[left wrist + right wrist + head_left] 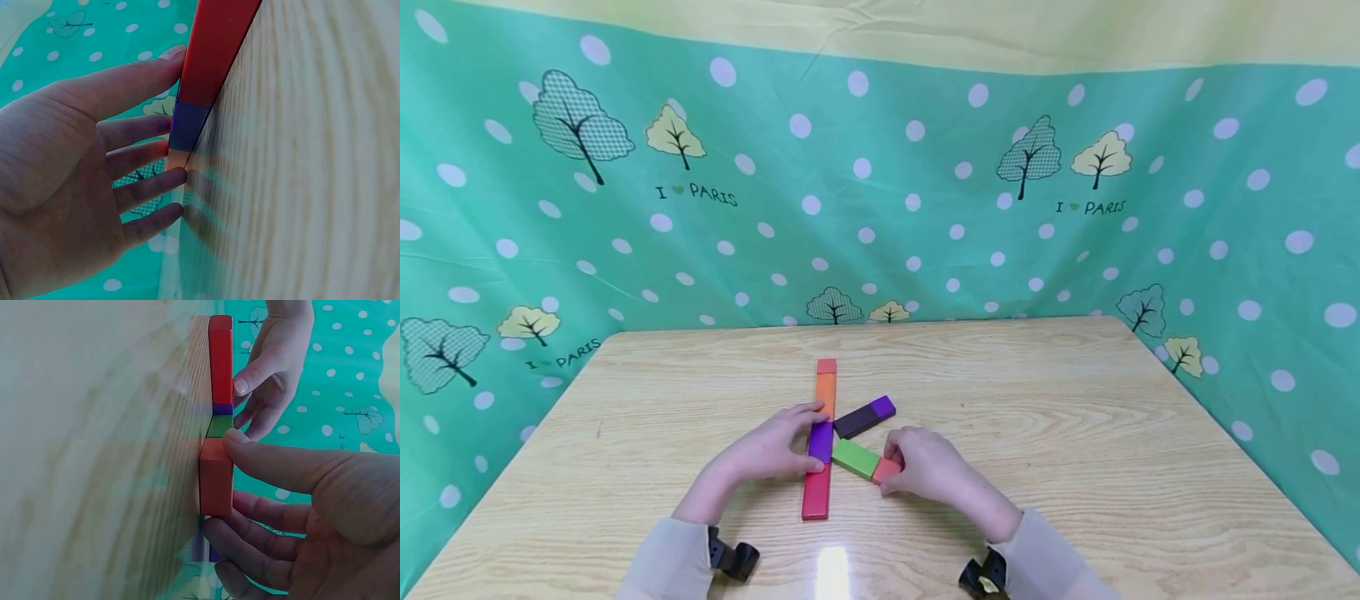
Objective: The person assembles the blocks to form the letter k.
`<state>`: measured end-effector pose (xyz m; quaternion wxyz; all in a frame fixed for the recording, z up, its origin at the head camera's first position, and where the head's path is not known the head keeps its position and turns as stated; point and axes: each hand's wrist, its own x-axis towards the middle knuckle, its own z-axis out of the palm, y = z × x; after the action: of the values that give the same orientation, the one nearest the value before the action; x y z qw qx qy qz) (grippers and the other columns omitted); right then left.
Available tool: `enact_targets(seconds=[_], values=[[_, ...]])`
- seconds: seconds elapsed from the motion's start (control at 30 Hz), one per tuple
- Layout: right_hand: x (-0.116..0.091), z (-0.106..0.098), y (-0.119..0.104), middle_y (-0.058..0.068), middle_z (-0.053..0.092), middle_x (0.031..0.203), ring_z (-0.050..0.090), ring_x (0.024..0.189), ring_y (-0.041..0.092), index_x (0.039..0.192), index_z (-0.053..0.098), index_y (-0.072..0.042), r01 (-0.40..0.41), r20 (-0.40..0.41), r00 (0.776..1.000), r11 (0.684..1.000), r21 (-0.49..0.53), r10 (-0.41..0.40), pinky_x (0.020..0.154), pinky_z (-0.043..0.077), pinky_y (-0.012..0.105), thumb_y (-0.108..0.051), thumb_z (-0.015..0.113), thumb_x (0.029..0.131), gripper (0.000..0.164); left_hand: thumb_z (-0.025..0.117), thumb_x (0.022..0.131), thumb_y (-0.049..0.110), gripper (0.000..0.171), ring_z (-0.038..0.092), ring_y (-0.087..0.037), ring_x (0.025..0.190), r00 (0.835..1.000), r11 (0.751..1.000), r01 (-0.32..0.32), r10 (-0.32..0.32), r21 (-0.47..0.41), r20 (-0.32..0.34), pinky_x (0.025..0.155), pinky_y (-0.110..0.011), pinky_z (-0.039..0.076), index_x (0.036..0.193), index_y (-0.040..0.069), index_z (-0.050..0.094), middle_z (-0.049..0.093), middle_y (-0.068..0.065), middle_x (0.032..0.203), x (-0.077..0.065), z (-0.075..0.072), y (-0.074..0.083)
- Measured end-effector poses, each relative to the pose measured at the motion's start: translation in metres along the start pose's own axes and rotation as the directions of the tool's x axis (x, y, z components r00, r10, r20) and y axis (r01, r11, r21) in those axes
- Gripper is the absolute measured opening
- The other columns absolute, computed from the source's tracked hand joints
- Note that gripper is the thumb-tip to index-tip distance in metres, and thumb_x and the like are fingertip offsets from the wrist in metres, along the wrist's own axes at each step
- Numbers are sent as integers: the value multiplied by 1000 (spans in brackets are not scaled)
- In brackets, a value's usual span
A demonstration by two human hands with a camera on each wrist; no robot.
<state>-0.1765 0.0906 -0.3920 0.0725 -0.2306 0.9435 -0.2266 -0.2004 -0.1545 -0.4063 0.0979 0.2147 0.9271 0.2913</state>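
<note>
A straight row of flat blocks lies on the table: a small coral block (826, 366), an orange block (825, 392), a purple block (821, 442) and a red block (816, 493). My left hand (775, 446) rests along this row, its thumb on the red block and fingers fairly straight near the purple and orange ones. A green block (855, 458) slants from the purple block towards the lower right. At its outer end my right hand (928, 462) pinches another small coral block (215, 478) between thumb and fingers; that block touches the green one.
A black block (854, 422) with a small purple block (883, 407) at its end slants up and right from the row. The wooden table (1037, 383) meets a green dotted cloth (917, 225) at the back and sides.
</note>
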Motion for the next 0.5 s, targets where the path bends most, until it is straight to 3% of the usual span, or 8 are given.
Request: enact_targets(seconds=[0.5], values=[[1, -1, 1, -7, 52, 70, 44, 60, 6, 83, 61, -12, 0, 3, 1000, 1000, -1, 0, 53, 37, 19, -28, 80, 65, 31, 73, 74, 33, 72, 28, -34, 133, 1000, 1000, 3, -3, 4, 0, 107, -50, 27, 135, 8, 44, 34, -12, 143, 2, 0, 1]])
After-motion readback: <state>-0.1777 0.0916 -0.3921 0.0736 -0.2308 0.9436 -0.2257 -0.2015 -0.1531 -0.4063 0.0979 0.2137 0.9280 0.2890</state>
